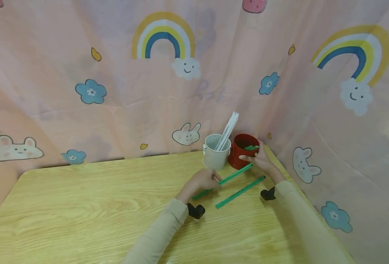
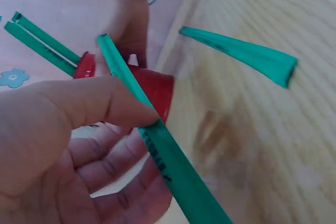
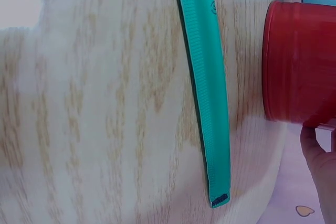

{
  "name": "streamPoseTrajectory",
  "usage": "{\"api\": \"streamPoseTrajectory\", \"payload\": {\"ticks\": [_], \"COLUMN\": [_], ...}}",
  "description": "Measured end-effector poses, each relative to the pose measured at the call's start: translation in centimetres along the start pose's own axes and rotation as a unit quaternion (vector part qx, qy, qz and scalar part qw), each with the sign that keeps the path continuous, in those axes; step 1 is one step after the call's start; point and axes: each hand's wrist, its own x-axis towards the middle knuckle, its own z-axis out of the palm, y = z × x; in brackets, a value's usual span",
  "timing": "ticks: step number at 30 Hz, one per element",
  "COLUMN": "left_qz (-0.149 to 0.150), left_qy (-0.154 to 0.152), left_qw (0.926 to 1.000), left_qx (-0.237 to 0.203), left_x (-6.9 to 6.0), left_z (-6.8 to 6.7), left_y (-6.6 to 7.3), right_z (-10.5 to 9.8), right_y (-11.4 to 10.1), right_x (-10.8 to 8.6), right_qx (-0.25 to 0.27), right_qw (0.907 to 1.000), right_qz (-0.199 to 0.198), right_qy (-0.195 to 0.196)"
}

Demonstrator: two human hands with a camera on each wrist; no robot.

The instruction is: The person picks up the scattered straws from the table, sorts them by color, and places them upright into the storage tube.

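Observation:
My left hand (image 1: 203, 180) pinches a long green paper-wrapped stick (image 2: 176, 169) between thumb and fingers, slanting above the table. Dark print runs along its wrapper. A second green paper-wrapped stick (image 1: 240, 192) lies on the table, to the right of that hand; the right wrist view shows its textured edge and dark tip. With my right hand (image 1: 263, 161) I hold the side of a small red bucket (image 3: 302, 64), thumb in front; some fingers are hidden. Green sticks (image 2: 44, 45) poke out of this bucket's mouth.
A white bucket (image 1: 214, 158) holding several white sticks (image 1: 228, 130) stands left of the red one. Both are near the back right of the wooden table (image 1: 82, 209). Patterned pink curtains (image 1: 141, 99) hang behind and at the right.

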Motion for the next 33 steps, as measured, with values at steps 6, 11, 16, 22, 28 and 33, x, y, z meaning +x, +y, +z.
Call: {"api": "streamPoseTrajectory", "payload": {"ticks": [6, 11, 16, 22, 28, 33], "left_qz": [0.047, 0.078, 0.121, 0.153, 0.157, 0.151], "left_qy": [0.010, 0.004, -0.037, -0.036, 0.004, 0.049], "left_qw": [0.9974, 0.9935, 0.9858, 0.9805, 0.9719, 0.9671], "left_qx": [-0.054, -0.083, -0.110, -0.118, -0.176, -0.199], "left_x": [-0.3, -0.2, 0.1, 0.2, 0.5, 0.6], "left_z": [-1.0, -1.1, -1.2, -1.5, -1.9, -2.2], "left_y": [0.6, 0.4, 0.3, 0.6, 1.3, 2.2], "right_z": [-0.1, -0.2, -0.1, 0.1, 0.1, 0.2], "right_y": [-0.2, -0.4, -1.3, -1.4, -0.4, -0.5], "right_x": [-0.1, -0.2, -0.6, -0.6, -0.3, -0.3], "right_qx": [-0.031, -0.046, -0.036, -0.029, -0.052, -0.053], "right_qw": [0.9995, 0.9989, 0.9993, 0.9996, 0.9986, 0.9986], "right_qz": [0.007, 0.008, 0.011, 0.008, 0.011, 0.003], "right_qy": [0.001, 0.000, -0.002, 0.001, 0.005, 0.004]}}
